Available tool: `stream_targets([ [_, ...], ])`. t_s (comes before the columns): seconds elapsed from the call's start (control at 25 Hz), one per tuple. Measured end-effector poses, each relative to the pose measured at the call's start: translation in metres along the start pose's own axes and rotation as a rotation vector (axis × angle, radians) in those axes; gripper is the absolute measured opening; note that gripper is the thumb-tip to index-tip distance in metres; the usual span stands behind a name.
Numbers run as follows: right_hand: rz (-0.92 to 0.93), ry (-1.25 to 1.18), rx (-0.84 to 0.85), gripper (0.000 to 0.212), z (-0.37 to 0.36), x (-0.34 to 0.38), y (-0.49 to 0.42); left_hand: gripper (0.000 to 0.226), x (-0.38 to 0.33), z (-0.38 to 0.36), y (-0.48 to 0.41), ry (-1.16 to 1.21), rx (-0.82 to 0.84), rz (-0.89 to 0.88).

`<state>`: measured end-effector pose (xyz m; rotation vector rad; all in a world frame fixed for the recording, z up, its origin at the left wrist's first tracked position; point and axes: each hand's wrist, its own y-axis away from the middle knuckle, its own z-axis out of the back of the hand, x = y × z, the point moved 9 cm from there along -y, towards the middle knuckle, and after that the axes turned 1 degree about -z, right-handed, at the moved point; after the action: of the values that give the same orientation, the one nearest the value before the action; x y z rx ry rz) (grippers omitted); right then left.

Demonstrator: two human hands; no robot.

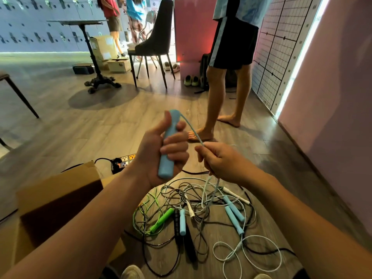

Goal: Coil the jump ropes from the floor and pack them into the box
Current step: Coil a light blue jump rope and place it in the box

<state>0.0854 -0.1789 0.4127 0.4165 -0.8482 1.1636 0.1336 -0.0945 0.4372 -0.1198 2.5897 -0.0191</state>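
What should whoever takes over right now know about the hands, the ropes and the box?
Left hand grips a blue handle. Right hand pinches its cord, which hangs down into the pile of ropes tangled on the floor.
Box stands open at the left; no rope visible inside.
Done: one rope in hand, not yet coiled.
Left: coil it, pack it, then the others.

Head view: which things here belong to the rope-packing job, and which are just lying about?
Job: left hand gripping blue handle; right hand pinching its cord; tangled ropes; cardboard box.
Just about: power strip, chair, pedestal table, green shoes.
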Motion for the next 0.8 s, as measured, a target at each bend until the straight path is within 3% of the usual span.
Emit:
stream_targets([
  [0.12, 0.028, 0.034, -0.010, 0.037, 0.009, 0.010, -0.002, 0.035, -0.028, 0.009, 0.000, 0.192, -0.113, -0.339],
  [0.28, -0.029, 0.152, 0.200, 0.019, -0.012, 0.010, 0.006, 0.022, -0.053, 0.030, 0.007, 0.224, -0.364, -0.652],
  [0.36, -0.076, 0.183, 0.281, 0.015, -0.021, 0.006, 0.011, 0.023, -0.071, 0.040, 0.017, 0.196, -0.456, -0.742],
  [0.52, -0.067, 0.286, 0.265, 0.024, -0.013, 0.014, 0.014, 0.020, -0.092, 0.061, 0.031, 0.077, -0.561, -0.813],
  [0.56, -0.059, 0.298, 0.265, 0.027, -0.013, 0.016, 0.015, 0.018, -0.095, 0.063, 0.032, 0.012, -0.567, -0.834],
  [0.68, 0.029, 0.312, 0.295, 0.025, -0.023, 0.027, 0.020, 0.054, -0.107, 0.063, 0.038, -0.312, -0.606, -0.933],
  [0.8, 0.264, 0.429, 0.217, 0.034, -0.029, 0.050, 0.020, 0.061, -0.112, 0.040, 0.040, -1.003, -0.649, -0.995],
])
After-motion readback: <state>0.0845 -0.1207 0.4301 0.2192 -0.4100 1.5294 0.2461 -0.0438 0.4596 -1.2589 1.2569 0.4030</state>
